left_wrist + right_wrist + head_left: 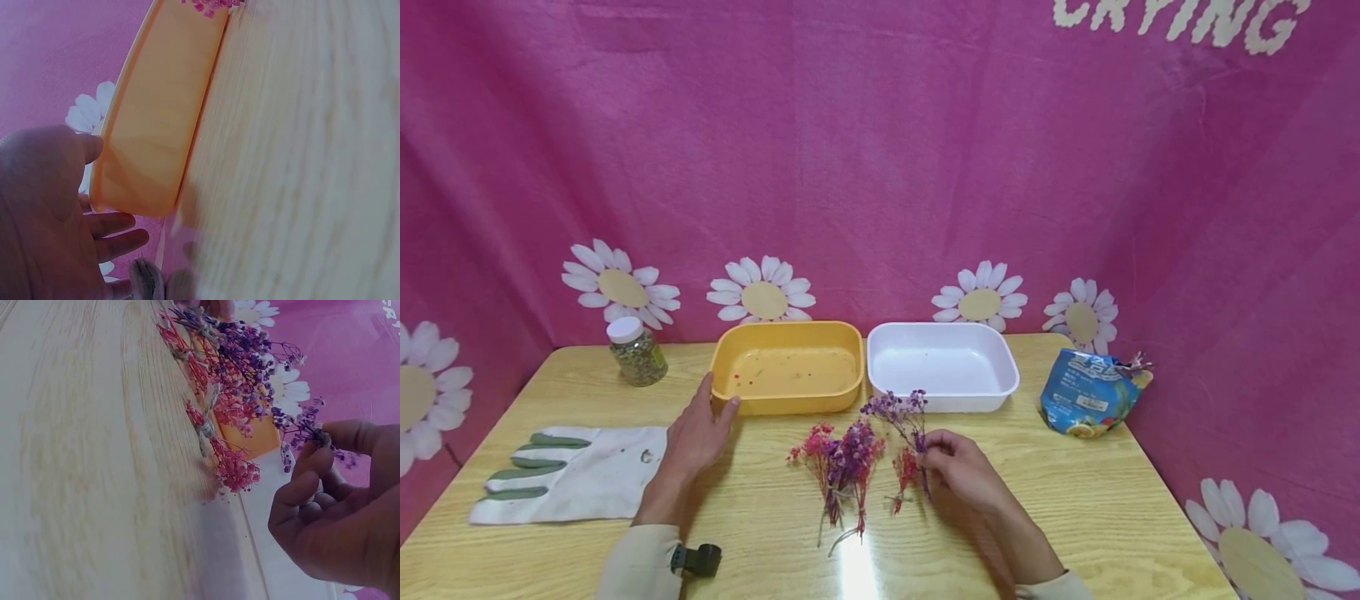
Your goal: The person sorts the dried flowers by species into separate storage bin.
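Observation:
My right hand (964, 472) pinches a small bunch of purple dried flowers (898, 410) between thumb and fingertips, just in front of the white basin (943, 403). In the right wrist view these purple flowers (307, 425) are off the table, their blossoms spreading beyond the fingers. At the front left corner of the yellow basin (790, 406), my left hand (697, 431) rests with spread, fairly straight fingers, its thumb at the rim. On the table between the hands lie pink and purple dried flower bunches (852, 454) and a small red bunch (905, 469), tied with twine.
A jar (640, 360) with a white lid stands at the back left. Flat on the left lies a white and green glove (576, 475). A blue bag (1090, 396) sits at the right. Behind the table (775, 558) hangs a pink curtain (865, 167).

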`<state>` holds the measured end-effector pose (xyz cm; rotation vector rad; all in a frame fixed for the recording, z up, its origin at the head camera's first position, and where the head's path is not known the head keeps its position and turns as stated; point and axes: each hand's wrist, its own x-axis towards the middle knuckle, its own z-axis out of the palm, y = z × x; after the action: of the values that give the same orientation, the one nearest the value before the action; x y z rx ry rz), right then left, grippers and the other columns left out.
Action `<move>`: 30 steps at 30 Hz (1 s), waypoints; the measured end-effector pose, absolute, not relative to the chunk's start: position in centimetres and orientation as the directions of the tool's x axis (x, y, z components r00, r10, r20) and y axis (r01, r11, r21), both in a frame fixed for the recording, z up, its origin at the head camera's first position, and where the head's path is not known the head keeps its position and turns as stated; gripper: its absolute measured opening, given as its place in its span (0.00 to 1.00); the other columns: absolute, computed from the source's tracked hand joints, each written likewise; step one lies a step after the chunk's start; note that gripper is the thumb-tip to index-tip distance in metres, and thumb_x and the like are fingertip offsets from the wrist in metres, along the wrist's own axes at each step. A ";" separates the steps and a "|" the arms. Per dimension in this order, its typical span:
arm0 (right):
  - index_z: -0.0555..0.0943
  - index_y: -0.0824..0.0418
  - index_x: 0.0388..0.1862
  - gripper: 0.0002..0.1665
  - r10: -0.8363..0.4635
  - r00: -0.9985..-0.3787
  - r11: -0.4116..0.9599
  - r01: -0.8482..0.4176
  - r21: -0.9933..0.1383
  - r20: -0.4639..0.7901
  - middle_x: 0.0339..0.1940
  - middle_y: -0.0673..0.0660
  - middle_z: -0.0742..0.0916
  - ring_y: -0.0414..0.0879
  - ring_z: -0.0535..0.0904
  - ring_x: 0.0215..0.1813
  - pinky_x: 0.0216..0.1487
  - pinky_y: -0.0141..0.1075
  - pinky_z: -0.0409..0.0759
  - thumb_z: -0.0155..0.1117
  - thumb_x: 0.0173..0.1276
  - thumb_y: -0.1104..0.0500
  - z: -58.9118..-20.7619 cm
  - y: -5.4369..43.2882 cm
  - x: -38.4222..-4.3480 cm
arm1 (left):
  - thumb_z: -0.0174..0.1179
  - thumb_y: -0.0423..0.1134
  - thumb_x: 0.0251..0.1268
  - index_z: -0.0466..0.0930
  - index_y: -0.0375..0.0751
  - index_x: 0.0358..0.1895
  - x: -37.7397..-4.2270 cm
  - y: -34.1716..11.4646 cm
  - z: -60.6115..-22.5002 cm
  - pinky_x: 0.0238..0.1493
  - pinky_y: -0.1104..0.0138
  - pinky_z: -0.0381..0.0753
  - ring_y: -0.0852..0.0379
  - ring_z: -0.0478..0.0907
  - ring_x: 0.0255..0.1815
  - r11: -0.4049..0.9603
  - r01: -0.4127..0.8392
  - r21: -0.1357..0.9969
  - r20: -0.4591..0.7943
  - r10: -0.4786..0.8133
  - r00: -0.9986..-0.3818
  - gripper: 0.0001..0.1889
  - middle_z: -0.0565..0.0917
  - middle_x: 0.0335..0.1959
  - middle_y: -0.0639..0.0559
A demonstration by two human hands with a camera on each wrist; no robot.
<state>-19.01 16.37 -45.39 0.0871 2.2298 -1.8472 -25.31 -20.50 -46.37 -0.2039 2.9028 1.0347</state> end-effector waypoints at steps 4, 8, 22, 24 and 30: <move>0.78 0.71 0.46 0.15 -0.090 -0.974 0.188 0.188 -0.964 -0.207 0.25 0.48 0.76 0.39 0.67 0.25 0.24 0.28 0.67 0.59 0.59 0.66 -45.0 16.4 -18.8 | 0.39 0.55 0.76 0.32 0.38 0.78 -25.3 -20.5 -46.4 0.74 0.38 0.44 0.32 0.46 0.77 0.769 -0.133 0.625 -0.090 -0.099 -0.991 0.40 0.47 0.77 0.32; 0.75 0.71 0.42 0.13 -0.170 -0.966 0.134 0.173 -0.976 -0.195 0.22 0.48 0.74 0.40 0.67 0.21 0.23 0.28 0.66 0.55 0.56 0.69 -44.7 16.7 -18.5 | 0.38 0.56 0.76 0.31 0.39 0.78 -25.2 -20.5 -46.4 0.74 0.38 0.44 0.32 0.46 0.77 0.770 -0.133 0.624 -0.095 -0.094 -0.991 0.40 0.47 0.78 0.33; 0.75 0.71 0.37 0.09 -0.079 -0.997 0.140 -0.017 -0.990 0.006 0.29 0.51 0.76 0.40 0.72 0.32 0.34 0.27 0.75 0.57 0.55 0.74 -44.8 15.8 -18.4 | 0.38 0.57 0.76 0.30 0.39 0.78 -25.2 -20.5 -46.4 0.74 0.37 0.44 0.31 0.46 0.77 0.767 -0.147 0.625 -0.101 -0.107 -0.989 0.40 0.47 0.78 0.33; 0.75 0.71 0.36 0.09 -0.096 -0.995 0.167 -0.053 -0.985 0.037 0.29 0.51 0.76 0.40 0.72 0.32 0.34 0.27 0.74 0.58 0.54 0.74 -44.9 15.9 -18.3 | 0.38 0.56 0.76 0.30 0.39 0.78 -25.2 -20.5 -46.4 0.74 0.37 0.44 0.31 0.46 0.77 0.767 -0.144 0.625 -0.098 -0.106 -0.990 0.40 0.47 0.78 0.33; 0.76 0.72 0.36 0.09 -0.254 -0.963 0.209 -0.142 -0.968 0.087 0.28 0.52 0.77 0.38 0.73 0.29 0.34 0.28 0.75 0.57 0.54 0.74 -45.2 16.6 -18.3 | 0.38 0.56 0.76 0.31 0.39 0.78 -25.2 -20.5 -46.3 0.74 0.37 0.44 0.31 0.47 0.76 0.767 -0.146 0.624 -0.099 -0.108 -0.989 0.40 0.47 0.78 0.33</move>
<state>-18.32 16.63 -45.24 -0.3895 2.3701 -1.8813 -25.18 -20.47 -46.33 -0.2090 2.8993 1.0311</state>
